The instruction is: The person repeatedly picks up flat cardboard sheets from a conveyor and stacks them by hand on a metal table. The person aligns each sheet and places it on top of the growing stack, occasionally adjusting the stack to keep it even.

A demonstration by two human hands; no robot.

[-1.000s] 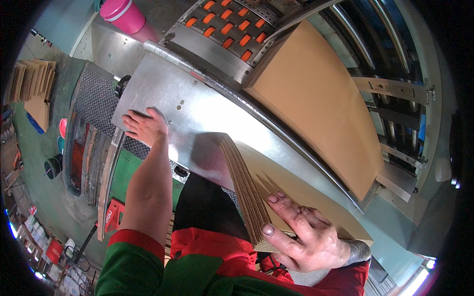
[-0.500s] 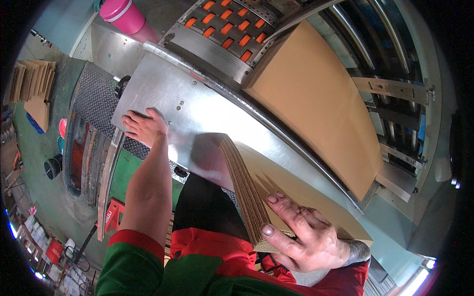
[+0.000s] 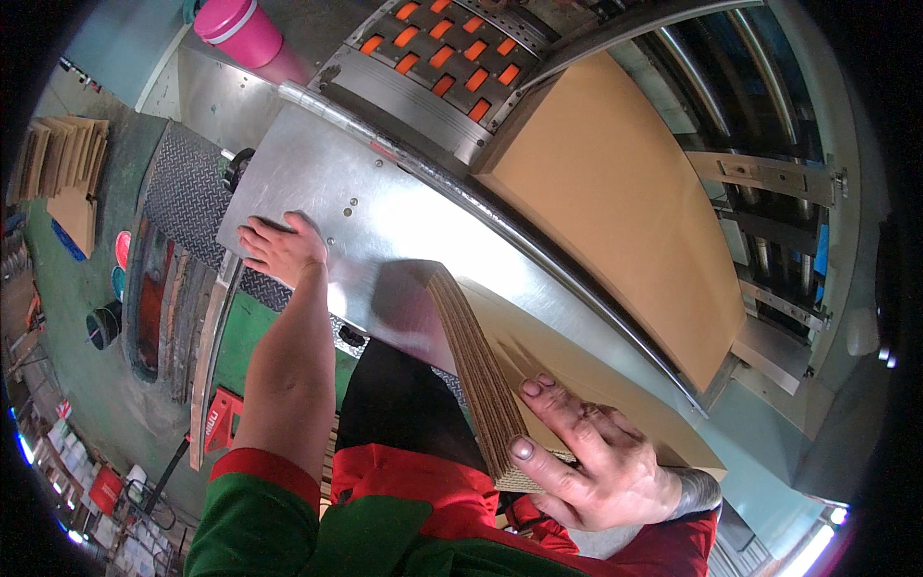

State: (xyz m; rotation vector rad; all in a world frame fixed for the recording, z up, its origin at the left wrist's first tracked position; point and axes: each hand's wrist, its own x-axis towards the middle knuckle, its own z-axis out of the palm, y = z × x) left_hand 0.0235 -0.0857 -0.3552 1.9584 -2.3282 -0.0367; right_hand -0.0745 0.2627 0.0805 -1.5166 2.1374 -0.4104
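Note:
My left hand (image 3: 285,249) lies flat with fingers spread on the left part of a shiny metal table (image 3: 394,207). Nothing is in it. At the lower right, a stack of brown corrugated cardboard sheets (image 3: 473,380) sits on the table's near side, its layered edges facing me. My right hand (image 3: 601,466) rests over the stack's near corner, fingers stretched out on the top sheet, and its thumb side lies by the edge. Its palm underside is hidden. Across a metal rail, a second cardboard stack (image 3: 615,212) lies in the machine.
Orange rollers (image 3: 442,56) are set in a metal plate at the far side. A pink container (image 3: 240,34) stands at the far left. Metal rollers (image 3: 769,77) fill the machine at right. Stacked cardboard (image 3: 62,159) and a dark bucket (image 3: 103,325) are on the left floor.
A curved metal bar of the machine at the upper right has shifted slightly and now covers more of the far cardboard stack's top edge. Both my hands and the near stack stay in place.

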